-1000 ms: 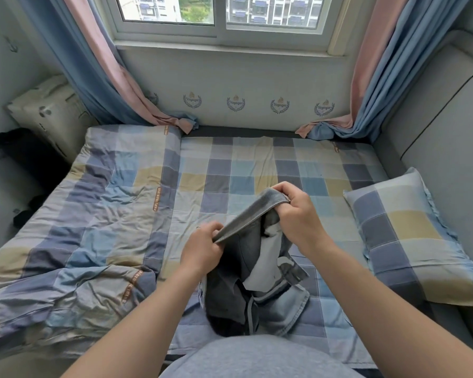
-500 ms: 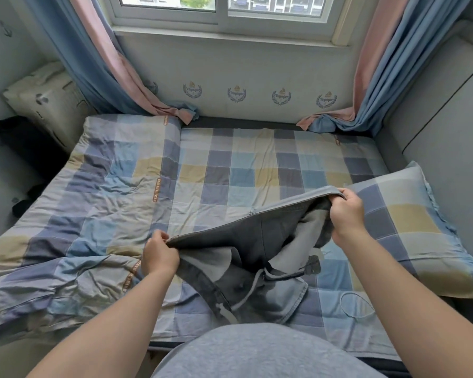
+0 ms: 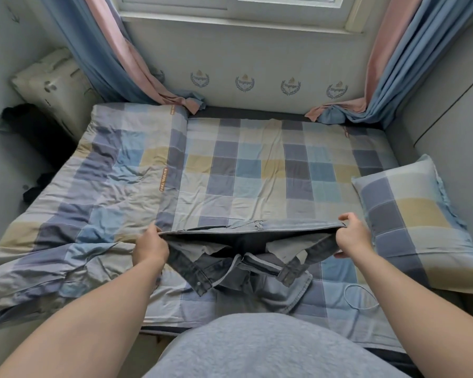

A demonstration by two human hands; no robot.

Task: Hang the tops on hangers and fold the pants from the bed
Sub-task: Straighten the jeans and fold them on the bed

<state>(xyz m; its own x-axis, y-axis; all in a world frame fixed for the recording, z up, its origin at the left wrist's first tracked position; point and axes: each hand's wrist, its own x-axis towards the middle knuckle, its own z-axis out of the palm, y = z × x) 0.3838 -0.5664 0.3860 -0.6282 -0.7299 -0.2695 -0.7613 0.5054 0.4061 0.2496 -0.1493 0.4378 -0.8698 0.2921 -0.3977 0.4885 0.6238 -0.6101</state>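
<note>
Left hand [image 3: 150, 248] and right hand [image 3: 351, 236], fingers curled, are gripping the waistband [image 3: 246, 231] ends, likely the firmest hold, of soft, probably heavyish denim pants [image 3: 257, 279] draping onto the bed [image 3: 257, 170] at 6 o'clock.

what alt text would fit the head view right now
A person's left hand and right hand hold grey jeans stretched wide by the waistband above a checked bed sheet. A matching pillow lies to the right and a rumpled quilt to the left.
</note>
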